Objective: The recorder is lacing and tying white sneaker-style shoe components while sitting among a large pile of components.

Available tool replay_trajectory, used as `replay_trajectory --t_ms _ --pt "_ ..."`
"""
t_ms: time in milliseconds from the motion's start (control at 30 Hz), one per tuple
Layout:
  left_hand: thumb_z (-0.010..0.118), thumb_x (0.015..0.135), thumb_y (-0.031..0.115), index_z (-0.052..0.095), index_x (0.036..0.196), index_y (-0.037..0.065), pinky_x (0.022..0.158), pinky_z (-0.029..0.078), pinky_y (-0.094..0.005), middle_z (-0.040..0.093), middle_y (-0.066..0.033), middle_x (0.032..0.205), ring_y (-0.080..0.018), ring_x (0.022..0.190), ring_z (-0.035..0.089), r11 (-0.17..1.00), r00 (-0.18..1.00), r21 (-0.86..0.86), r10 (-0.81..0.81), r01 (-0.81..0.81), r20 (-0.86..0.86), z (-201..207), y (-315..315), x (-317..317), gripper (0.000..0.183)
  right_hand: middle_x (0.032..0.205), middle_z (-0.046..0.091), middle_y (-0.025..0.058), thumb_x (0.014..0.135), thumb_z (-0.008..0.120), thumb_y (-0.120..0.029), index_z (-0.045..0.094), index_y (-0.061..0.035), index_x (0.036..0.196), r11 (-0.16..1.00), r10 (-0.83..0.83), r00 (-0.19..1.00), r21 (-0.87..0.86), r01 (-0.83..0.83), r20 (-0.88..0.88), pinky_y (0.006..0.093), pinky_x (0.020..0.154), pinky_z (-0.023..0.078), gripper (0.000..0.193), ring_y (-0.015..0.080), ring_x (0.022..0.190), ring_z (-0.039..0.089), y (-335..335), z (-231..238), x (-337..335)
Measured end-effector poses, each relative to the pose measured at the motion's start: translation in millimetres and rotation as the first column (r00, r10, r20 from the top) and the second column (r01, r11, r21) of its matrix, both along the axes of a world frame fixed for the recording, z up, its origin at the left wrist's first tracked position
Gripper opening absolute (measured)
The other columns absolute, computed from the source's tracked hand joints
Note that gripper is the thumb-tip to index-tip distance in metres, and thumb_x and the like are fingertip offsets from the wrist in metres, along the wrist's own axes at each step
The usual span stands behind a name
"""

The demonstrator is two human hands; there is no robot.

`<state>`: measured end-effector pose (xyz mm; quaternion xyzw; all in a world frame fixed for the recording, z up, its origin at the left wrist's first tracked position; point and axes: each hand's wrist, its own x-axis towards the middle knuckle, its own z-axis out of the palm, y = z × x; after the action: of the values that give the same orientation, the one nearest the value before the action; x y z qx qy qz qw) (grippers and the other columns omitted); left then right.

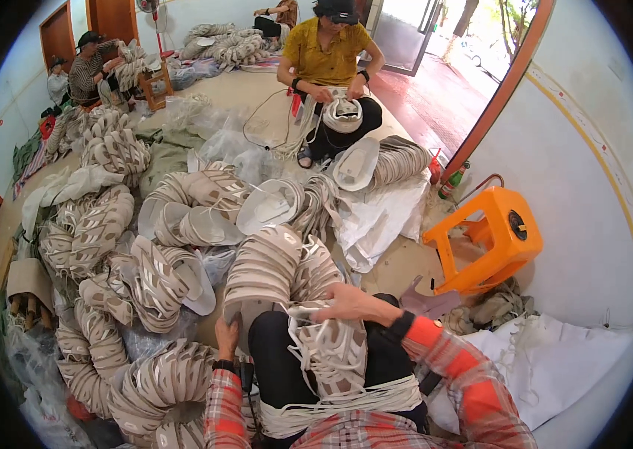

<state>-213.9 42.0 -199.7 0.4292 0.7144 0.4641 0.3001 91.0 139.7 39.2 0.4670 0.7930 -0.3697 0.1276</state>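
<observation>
Across my lap lies a beige and brown shoe upper (335,359) with loose white laces trailing over it. My right hand (350,303) pinches its upper edge by the laces, fingers pointing left. Left of my knee, my left hand (228,334) grips the near edge of a curved stack of nested shoe uppers (262,266); part of its fingers is hidden. A bundle of long white laces (339,404) stretches across my thighs.
More nested uppers (163,382) cover the floor at left among clear plastic bags. An orange stool (488,239) stands at right, above white sacking (548,367). Opposite, a person in a yellow shirt (327,52) handles an upper (342,114). Other people sit farther back.
</observation>
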Motion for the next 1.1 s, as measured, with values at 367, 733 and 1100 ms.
replay_trajectory --t_ms 367,733,1100 --pt "0.057 0.078 0.027 0.061 0.088 0.001 0.059 0.046 -0.0427 0.061 -0.0218 0.074 -0.0395 0.071 0.059 0.934 0.832 0.136 -0.222 0.332 -0.508 121 50 3 0.028 0.088 0.063 0.0027 0.079 0.066 -0.014 0.059 -0.0045 0.097 0.594 -0.804 0.004 -0.802 0.062 -0.595 0.0273 0.068 0.053 0.021 0.0132 0.075 0.062 -37 -60 -113" --pt "0.057 0.079 0.040 0.061 0.085 -0.002 0.063 0.042 -0.0413 0.059 -0.0255 0.077 -0.0392 0.069 0.056 0.875 0.863 -0.313 -0.448 0.370 -0.232 184 67 -33 0.043 0.093 0.061 0.0036 0.086 0.060 -0.023 0.059 -0.0037 0.093 0.554 -0.828 -0.113 -0.833 -0.006 -0.550 0.0346 0.076 0.049 0.021 0.0150 0.082 0.059 -3 -69 -164" --pt "0.056 0.077 0.019 0.056 0.103 -0.005 0.080 0.041 -0.0422 0.061 -0.0224 0.094 -0.0384 0.092 0.055 0.964 0.889 -0.249 -0.034 -0.090 -0.456 116 20 -41 0.036 0.102 0.053 0.0270 0.080 0.058 -0.019 0.044 0.0030 0.111 0.977 0.027 0.981 0.215 0.016 -0.194 0.0437 0.086 0.041 0.041 0.0413 0.103 0.049 -33 -80 13"
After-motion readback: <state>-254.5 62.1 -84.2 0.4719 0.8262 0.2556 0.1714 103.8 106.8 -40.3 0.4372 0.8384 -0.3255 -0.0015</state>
